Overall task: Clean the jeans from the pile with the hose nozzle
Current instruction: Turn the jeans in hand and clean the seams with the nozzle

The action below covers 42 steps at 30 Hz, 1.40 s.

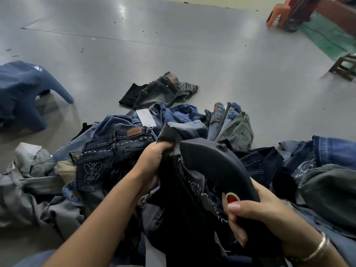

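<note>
My right hand [258,209] wraps the smooth, curved dark nozzle [215,166], thumb beside its red button [232,198]. My left hand [152,162] clenches frayed black jeans [183,209] atop the crumpled denim pile [107,151] on the glossy grey floor [134,45].

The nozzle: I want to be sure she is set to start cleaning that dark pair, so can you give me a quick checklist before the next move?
1. Nozzle held firmly: ok, the right hand wraps its handle.
2. Thumb near the red button: ok, it sits just below it.
3. Dark jeans gripped: ok, the left hand bunches the fabric at the top.
4. Jeans spread flat for cleaning: not ok, they hang crumpled.
5. Jeans free of the pile: cannot tell, the lower part is hidden.
6. Nozzle mouth on the fabric: cannot tell, its underside is out of sight.
</note>
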Motion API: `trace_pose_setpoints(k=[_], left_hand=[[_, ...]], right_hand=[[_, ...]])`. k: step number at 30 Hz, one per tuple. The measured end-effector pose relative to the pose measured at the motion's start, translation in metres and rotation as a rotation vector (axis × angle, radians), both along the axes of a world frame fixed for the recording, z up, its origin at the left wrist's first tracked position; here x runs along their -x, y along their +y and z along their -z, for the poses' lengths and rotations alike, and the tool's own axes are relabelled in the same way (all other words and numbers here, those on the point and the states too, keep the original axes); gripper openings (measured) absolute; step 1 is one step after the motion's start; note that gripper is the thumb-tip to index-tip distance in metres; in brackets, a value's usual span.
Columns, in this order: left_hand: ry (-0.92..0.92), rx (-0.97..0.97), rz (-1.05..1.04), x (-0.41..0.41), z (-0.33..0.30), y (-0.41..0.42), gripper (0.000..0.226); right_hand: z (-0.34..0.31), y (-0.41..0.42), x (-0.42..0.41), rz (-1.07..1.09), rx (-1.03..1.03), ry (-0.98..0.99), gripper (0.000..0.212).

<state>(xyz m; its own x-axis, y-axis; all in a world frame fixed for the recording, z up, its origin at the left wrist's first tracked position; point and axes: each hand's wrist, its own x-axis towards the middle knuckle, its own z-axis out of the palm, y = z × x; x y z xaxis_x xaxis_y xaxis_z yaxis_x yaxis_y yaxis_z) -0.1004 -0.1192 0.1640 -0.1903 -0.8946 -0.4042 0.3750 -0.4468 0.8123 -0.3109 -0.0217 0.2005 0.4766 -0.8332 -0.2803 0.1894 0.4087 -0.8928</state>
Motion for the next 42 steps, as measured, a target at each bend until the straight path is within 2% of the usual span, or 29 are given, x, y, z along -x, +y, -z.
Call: trace_pose_setpoints(k=[2,7,9,12,16,21,23,25,27,28,31,34,39,42], left_hand=[[-0.036,0.016,0.032,0.0,0.002,0.001,0.024],[-0.073,0.021,0.148,0.006,0.007,0.009,0.038],[-0.071,0.005,0.128,0.006,0.006,0.008,0.034],[-0.055,-0.023,0.024,0.001,0.003,0.001,0.021],[-0.054,-0.012,-0.009,-0.004,0.003,-0.002,0.02],[-0.13,0.043,0.131,0.003,0.01,0.006,0.031],[-0.065,0.035,0.163,0.003,0.013,0.007,0.025],[0.09,0.054,0.238,-0.003,0.011,0.006,0.011],[0.148,0.116,0.328,-0.01,0.008,0.006,0.019],[0.107,0.166,0.345,-0.011,0.007,0.005,0.023],[-0.096,0.24,0.167,-0.007,0.004,0.006,0.022],[-0.09,0.241,-0.023,-0.005,0.005,0.005,0.011],[-0.189,0.284,-0.072,-0.004,0.005,0.004,0.022],[-0.224,0.239,-0.108,0.003,0.007,0.005,0.031]], right_hand=[[0.003,-0.001,-0.004,-0.009,-0.018,0.013,0.041],[0.0,-0.013,-0.008,0.161,0.015,0.071,0.034],[-0.002,-0.016,-0.006,0.196,0.035,0.092,0.032],[-0.005,-0.013,-0.001,0.137,0.03,0.055,0.035],[-0.001,-0.007,-0.002,-0.015,0.004,0.037,0.035],[0.006,-0.017,-0.008,0.118,-0.015,0.083,0.038],[0.006,-0.024,-0.006,0.212,0.008,0.1,0.031],[0.006,-0.027,-0.004,0.285,0.006,0.094,0.026],[0.006,-0.027,0.0,0.314,0.004,0.088,0.026],[0.005,-0.025,0.003,0.311,0.006,0.081,0.027],[0.003,-0.017,0.012,0.229,0.018,0.063,0.034],[0.0,-0.01,0.017,0.14,0.033,0.045,0.036],[-0.001,-0.006,0.014,0.039,0.05,0.046,0.026],[0.0,-0.008,0.009,0.0,0.037,0.02,0.032]])
